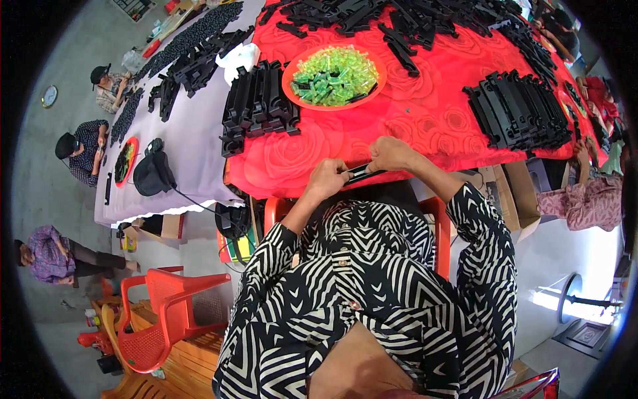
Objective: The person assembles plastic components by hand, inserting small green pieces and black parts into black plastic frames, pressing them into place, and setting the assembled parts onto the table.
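Note:
A long, narrow black plastic piece [364,174] is stretched between my two hands, just over the front edge of the red-covered table [399,120]. Its left end is gripped by my left hand [327,178], fingers closed. My right hand [391,154] pinches the other end, and its fingertips hide part of the piece. Beyond my hands stands an orange-red plate [288,85] heaped with small clear green and yellow plastic tubes [335,73]. Stacked black plastic pieces [256,103] lie left of the plate, with another neat row of black pieces [518,110] to the right.
More black pieces [359,14] are piled along the far side. A pale-covered table [199,133] adjoins on the left, holding a black cap-shaped object [154,171]. A red plastic chair [166,312] stands at lower left. Other people sit or stand on both sides; cardboard boxes [508,199] are under the table.

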Tool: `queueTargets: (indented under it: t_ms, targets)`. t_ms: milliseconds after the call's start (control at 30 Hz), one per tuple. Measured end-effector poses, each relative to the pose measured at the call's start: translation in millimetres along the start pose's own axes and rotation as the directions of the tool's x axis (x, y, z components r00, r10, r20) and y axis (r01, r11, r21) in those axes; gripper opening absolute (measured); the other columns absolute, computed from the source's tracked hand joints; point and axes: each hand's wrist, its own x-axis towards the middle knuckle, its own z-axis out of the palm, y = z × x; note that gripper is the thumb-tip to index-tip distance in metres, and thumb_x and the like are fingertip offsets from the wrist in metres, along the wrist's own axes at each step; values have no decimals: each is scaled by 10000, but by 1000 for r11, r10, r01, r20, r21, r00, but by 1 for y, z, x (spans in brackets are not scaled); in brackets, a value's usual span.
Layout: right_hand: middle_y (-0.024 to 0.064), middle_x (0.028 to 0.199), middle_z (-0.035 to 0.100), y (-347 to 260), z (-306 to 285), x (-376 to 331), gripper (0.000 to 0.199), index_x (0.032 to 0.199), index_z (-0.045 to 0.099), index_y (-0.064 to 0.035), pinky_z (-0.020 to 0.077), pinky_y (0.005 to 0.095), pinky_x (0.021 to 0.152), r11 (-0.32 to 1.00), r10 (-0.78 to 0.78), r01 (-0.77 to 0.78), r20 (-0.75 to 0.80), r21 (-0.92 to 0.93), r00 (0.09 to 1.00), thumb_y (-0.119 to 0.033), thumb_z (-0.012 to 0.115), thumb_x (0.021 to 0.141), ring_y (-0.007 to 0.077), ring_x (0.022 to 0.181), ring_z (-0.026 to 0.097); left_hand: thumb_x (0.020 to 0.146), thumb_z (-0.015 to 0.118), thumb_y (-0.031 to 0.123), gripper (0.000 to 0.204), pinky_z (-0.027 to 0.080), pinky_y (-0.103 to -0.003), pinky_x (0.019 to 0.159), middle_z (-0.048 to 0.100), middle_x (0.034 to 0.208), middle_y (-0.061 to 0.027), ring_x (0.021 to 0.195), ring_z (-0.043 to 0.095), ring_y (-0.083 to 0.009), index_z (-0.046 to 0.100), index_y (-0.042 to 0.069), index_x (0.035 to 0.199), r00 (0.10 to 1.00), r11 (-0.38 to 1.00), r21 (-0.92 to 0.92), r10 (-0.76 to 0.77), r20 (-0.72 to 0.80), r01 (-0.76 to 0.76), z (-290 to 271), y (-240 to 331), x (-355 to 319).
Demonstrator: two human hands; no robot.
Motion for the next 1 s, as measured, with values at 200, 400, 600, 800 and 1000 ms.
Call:
queueTargets:
  t_ms: [200, 400, 600, 800, 1000]
  targets:
    - [128, 701, 593, -1, 16, -7, 336, 683, 532, -57, 438, 376, 581, 990, 106, -93, -135, 102, 985, -326, 705, 581, 285, 715, 595, 682, 652, 199, 190, 445, -389, 619, 597, 666, -178, 670, 600, -292, 650, 26, 761, 998, 999, 53, 1, -56, 2, -4, 14, -7]
    - [126, 783, 621, -4, 25, -10, 358, 739, 553, -64, 421, 475, 719, 982, 185, -176, -169, 66, 968, -376, 662, 601, 297, 805, 600, 692, 647, 188, 182, 441, -353, 577, 586, 627, -163, 607, 593, -236, 649, 27, 776, 988, 991, 118, 85, -131, -70, 3, 13, -13]
    - [123, 787, 625, -11, 26, -19, 352, 758, 578, -73, 398, 521, 768, 974, 217, -212, -51, 82, 975, -377, 671, 606, 300, 829, 600, 678, 602, 92, 164, 455, -356, 620, 608, 694, -170, 665, 606, -259, 627, -4, 808, 983, 985, -98, 150, 103, -140, 0, -14, -9]
    - [131, 813, 635, -15, 40, -19, 323, 764, 608, -86, 379, 515, 806, 966, 253, -255, 31, 50, 967, -368, 663, 616, 303, 828, 604, 642, 577, 17, 158, 437, -303, 563, 593, 645, -123, 602, 561, -158, 619, -31, 786, 970, 974, -222, 95, 223, -44, 16, -30, -14]
    - [144, 809, 632, -16, 42, -22, 320, 763, 606, -69, 389, 485, 786, 971, 239, -238, -60, 20, 969, -351, 642, 616, 292, 831, 606, 655, 607, 39, 135, 426, -291, 550, 583, 629, -101, 595, 547, -141, 623, -30, 770, 977, 961, -267, 116, 177, -66, 20, -35, -13]
